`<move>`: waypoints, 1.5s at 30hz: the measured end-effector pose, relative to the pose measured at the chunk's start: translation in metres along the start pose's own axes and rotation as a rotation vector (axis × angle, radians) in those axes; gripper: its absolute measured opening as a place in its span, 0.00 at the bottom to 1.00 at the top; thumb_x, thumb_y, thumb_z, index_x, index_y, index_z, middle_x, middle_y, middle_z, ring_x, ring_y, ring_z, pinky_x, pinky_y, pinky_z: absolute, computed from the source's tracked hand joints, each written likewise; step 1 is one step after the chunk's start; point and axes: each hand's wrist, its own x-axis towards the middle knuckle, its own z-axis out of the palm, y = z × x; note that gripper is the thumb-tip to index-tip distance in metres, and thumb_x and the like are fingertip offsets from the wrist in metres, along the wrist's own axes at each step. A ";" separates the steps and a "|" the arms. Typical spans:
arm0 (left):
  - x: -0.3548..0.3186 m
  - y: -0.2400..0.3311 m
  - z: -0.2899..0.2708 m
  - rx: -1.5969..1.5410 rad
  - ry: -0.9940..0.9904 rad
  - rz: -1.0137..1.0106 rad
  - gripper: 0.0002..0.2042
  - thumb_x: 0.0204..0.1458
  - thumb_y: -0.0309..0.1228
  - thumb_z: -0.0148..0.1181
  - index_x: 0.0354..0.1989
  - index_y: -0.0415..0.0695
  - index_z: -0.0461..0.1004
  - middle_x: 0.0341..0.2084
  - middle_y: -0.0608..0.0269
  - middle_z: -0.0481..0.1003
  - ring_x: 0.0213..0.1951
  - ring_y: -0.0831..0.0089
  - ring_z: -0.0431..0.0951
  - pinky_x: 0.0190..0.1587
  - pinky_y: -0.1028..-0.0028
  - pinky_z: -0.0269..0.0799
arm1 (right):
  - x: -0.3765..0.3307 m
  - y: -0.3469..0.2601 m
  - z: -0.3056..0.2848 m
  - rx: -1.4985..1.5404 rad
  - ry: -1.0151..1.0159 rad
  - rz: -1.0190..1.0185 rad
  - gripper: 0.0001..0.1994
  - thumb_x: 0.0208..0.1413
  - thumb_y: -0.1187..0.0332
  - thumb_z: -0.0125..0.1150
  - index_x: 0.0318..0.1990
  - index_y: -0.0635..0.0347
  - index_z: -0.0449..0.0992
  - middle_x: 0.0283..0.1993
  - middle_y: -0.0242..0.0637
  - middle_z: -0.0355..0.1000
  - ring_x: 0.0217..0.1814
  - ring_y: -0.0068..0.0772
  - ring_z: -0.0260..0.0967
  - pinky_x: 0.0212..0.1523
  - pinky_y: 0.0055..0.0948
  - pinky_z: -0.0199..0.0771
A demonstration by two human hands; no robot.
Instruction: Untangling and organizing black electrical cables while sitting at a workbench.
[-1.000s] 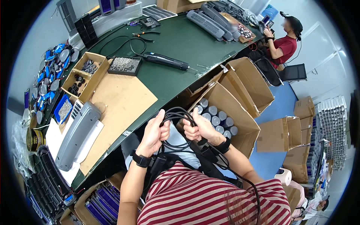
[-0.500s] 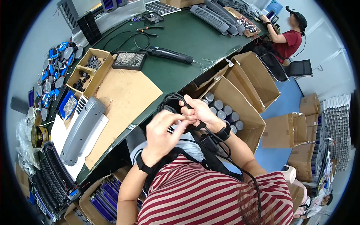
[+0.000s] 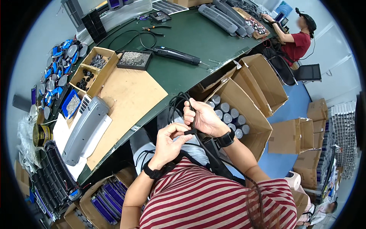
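Note:
A coil of thin black cable (image 3: 172, 107) is bunched in front of my body, past the table's edge. My right hand (image 3: 205, 117) is closed around it, with the loops standing out to the left of the fingers. Just below, my left hand (image 3: 168, 142) pinches a short, flat black strap (image 3: 190, 131) that reaches toward the right hand. More of the cable hangs under the hands and runs down along my right forearm. Whether the strap goes round the coil is hidden by my fingers.
The green table (image 3: 179, 82) carries a black electric screwdriver (image 3: 177, 55), pliers (image 3: 156, 27), a tray of screws (image 3: 134, 60) and a long grey housing (image 3: 85, 129). An open carton of grey cylinders (image 3: 251, 131) stands right of my hands. A co-worker (image 3: 299, 44) sits at far right.
My left hand, blurred and spread before, has come in to the right hand and now pinches the black strap. The right hand keeps its hold on the coil.

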 end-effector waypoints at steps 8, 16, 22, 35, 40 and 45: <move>-0.002 0.007 -0.006 0.087 0.101 -0.165 0.06 0.47 0.14 0.62 0.34 0.33 0.76 0.35 0.61 0.75 0.37 0.78 0.77 0.41 0.80 0.76 | -0.002 0.000 0.006 -0.023 0.008 -0.001 0.13 0.68 0.60 0.41 0.41 0.60 0.67 0.22 0.27 0.57 0.27 0.27 0.59 0.34 0.30 0.65; -0.001 0.003 -0.008 0.146 0.074 0.003 0.06 0.46 0.14 0.63 0.33 0.35 0.77 0.35 0.64 0.71 0.34 0.82 0.74 0.37 0.84 0.72 | 0.002 0.004 0.004 0.102 -0.067 0.000 0.12 0.69 0.61 0.39 0.39 0.60 0.64 0.22 0.26 0.55 0.24 0.23 0.54 0.31 0.27 0.63; 0.000 0.008 -0.010 0.120 -0.013 -0.090 0.07 0.47 0.14 0.63 0.35 0.34 0.76 0.36 0.66 0.71 0.34 0.83 0.74 0.38 0.84 0.73 | 0.002 0.003 0.009 0.088 -0.001 0.001 0.11 0.69 0.61 0.39 0.38 0.58 0.63 0.20 0.22 0.50 0.21 0.18 0.47 0.28 0.21 0.56; -0.003 0.000 -0.013 -0.143 -0.124 -0.242 0.11 0.49 0.18 0.63 0.41 0.35 0.73 0.33 0.65 0.75 0.34 0.84 0.75 0.39 0.83 0.73 | 0.003 0.005 0.008 0.132 -0.059 -0.031 0.11 0.68 0.61 0.40 0.37 0.57 0.64 0.19 0.21 0.49 0.19 0.15 0.46 0.25 0.19 0.52; -0.001 0.002 -0.010 -0.119 -0.067 -0.256 0.08 0.52 0.19 0.60 0.41 0.35 0.74 0.33 0.70 0.74 0.32 0.88 0.71 0.37 0.85 0.68 | 0.002 0.006 0.012 0.124 -0.046 -0.025 0.11 0.69 0.61 0.39 0.37 0.57 0.64 0.19 0.21 0.48 0.19 0.16 0.45 0.24 0.19 0.52; 0.000 0.003 -0.009 -0.116 -0.065 -0.251 0.07 0.52 0.21 0.59 0.39 0.39 0.74 0.31 0.72 0.73 0.30 0.87 0.69 0.34 0.85 0.68 | 0.004 0.007 0.010 0.160 -0.039 -0.028 0.12 0.69 0.61 0.37 0.37 0.57 0.63 0.19 0.22 0.48 0.20 0.17 0.45 0.25 0.21 0.52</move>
